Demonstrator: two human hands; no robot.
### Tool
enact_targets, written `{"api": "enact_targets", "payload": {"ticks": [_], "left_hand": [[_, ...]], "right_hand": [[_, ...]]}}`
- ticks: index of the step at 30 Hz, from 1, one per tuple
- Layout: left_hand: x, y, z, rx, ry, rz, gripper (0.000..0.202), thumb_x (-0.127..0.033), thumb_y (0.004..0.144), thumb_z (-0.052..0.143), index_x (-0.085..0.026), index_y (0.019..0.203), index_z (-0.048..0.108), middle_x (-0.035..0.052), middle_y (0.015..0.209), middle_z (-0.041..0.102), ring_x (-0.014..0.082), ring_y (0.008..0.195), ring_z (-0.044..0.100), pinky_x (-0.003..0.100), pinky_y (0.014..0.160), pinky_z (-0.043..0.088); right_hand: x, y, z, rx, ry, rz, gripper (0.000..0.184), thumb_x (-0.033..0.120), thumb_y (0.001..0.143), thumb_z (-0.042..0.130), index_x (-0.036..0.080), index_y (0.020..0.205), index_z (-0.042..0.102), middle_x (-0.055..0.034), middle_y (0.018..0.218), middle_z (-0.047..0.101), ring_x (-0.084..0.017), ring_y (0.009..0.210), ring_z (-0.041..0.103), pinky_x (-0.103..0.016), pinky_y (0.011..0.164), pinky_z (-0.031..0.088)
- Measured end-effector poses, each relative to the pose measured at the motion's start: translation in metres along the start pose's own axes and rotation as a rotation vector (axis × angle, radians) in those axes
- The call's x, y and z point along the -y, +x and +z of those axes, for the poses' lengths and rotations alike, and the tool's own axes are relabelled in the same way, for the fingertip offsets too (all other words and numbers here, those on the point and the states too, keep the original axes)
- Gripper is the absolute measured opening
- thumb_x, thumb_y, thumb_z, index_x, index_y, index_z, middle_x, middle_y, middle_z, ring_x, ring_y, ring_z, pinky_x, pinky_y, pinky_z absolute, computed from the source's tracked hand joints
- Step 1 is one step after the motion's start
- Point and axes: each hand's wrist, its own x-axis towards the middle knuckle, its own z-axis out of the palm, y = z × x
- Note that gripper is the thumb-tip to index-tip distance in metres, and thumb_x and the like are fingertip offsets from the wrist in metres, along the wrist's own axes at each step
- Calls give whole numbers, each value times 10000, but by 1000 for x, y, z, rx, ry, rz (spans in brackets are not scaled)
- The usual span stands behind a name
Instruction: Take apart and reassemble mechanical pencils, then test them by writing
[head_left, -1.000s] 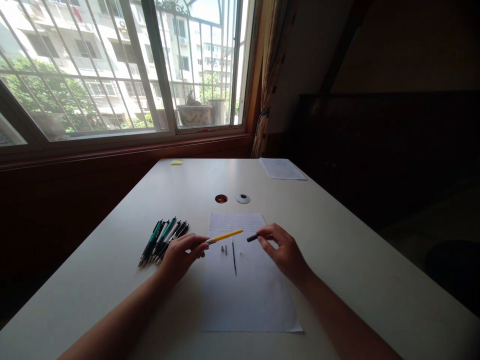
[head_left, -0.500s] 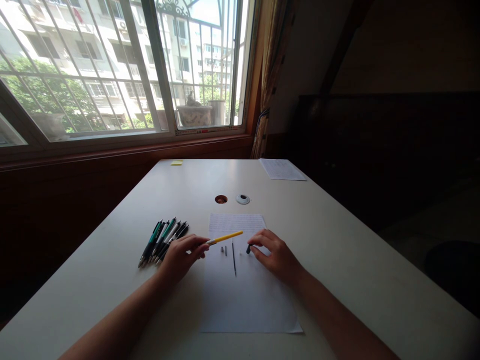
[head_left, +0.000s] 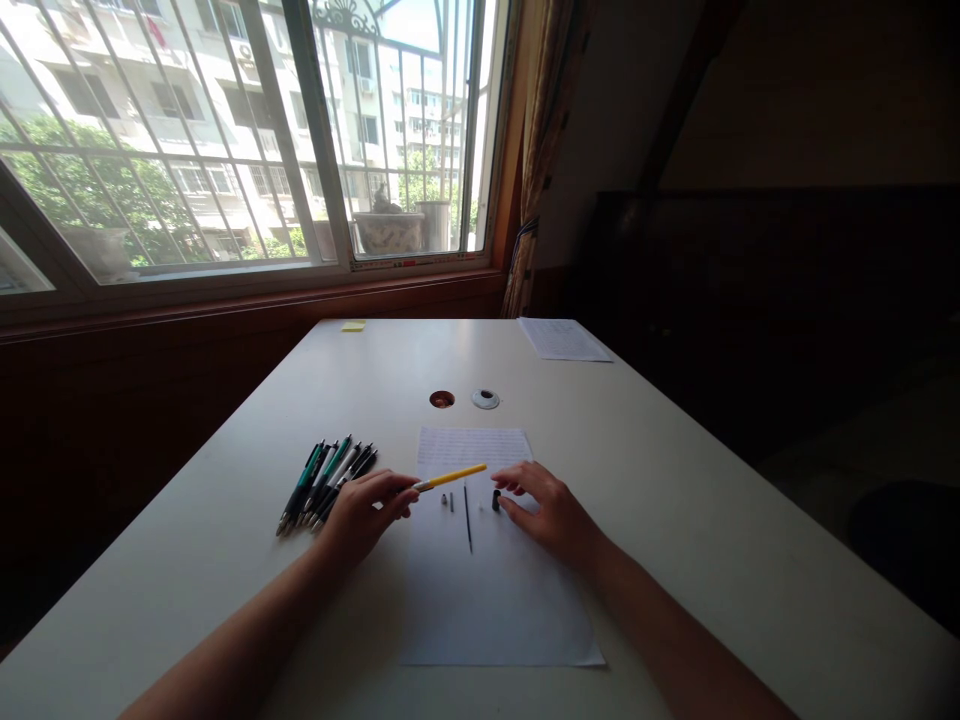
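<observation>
My left hand [head_left: 373, 505] pinches a yellow pen barrel [head_left: 457, 476] by its silver end, its yellow end pointing right above the paper sheet [head_left: 495, 610]. My right hand [head_left: 546, 508] is open at the sheet's right side, thumb and fingers apart. Just beside its thumb tip a short black pen grip [head_left: 496, 499] stands upright on the paper; whether the thumb touches it I cannot tell. Between the hands lie a thin dark refill [head_left: 468, 518], a small metal tip [head_left: 444, 500], a short grey piece [head_left: 451, 502] and a tiny whitish piece [head_left: 481, 506].
Several pens [head_left: 319, 485] lie in a pile left of my left hand. Farther back on the white table [head_left: 285, 600] are a round hole [head_left: 442, 399], a white ring cover [head_left: 485, 399], a yellow sticky note [head_left: 353, 326] and a stack of papers [head_left: 566, 339].
My right hand has let go of the black pen grip, its fingers lifting and spreading, and the grip now stands on the paper. My left hand and the yellow barrel stay nearly still.
</observation>
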Motion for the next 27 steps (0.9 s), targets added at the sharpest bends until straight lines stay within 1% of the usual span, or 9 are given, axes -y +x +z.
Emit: {"api": "enact_targets", "payload": {"ticks": [4, 8, 15, 21, 27], "left_hand": [[1, -1, 0, 4, 0, -20, 183, -269, 924, 622, -144, 1034, 698, 53, 831, 673, 116, 645, 672, 206, 594, 581], [1, -1, 0, -3, 2, -30, 174, -264, 924, 622, -143, 1022, 700, 49, 820, 671, 111, 636, 668, 200, 592, 574], [1, 0, 1, 5, 4, -18, 182, -270, 925, 620, -141, 1029, 697, 55, 823, 673, 114, 640, 668, 204, 594, 572], [1, 0, 0, 10, 3, -13, 185, -270, 927, 618, -141, 1035, 695, 57, 825, 673, 116, 645, 666, 204, 599, 569], [3, -1, 0, 12, 10, -15, 186, -275, 928, 618, -147, 1037, 696, 51, 825, 669, 114, 646, 668, 202, 600, 567]], "right_hand": [[-2, 0, 0, 19, 1, 22, 322, 114, 859, 605, 241, 1155, 614, -39, 987, 649, -197, 892, 620, -379, 811, 568], [-3, 0, 1, 15, 10, 24, 324, 107, 862, 604, 239, 1157, 619, -41, 988, 649, -196, 894, 618, -379, 825, 561], [-1, 2, -1, 22, 8, 0, 274, 86, 869, 597, 250, 1078, 662, -45, 1002, 655, -215, 979, 618, -391, 883, 537], [0, 2, -1, 10, -7, -11, 245, 77, 846, 631, 243, 1022, 672, -41, 979, 657, -215, 970, 616, -389, 892, 519], [0, 1, -1, 11, -7, -6, 240, 91, 846, 635, 247, 1025, 668, -40, 982, 660, -217, 968, 616, -394, 885, 520]]}}
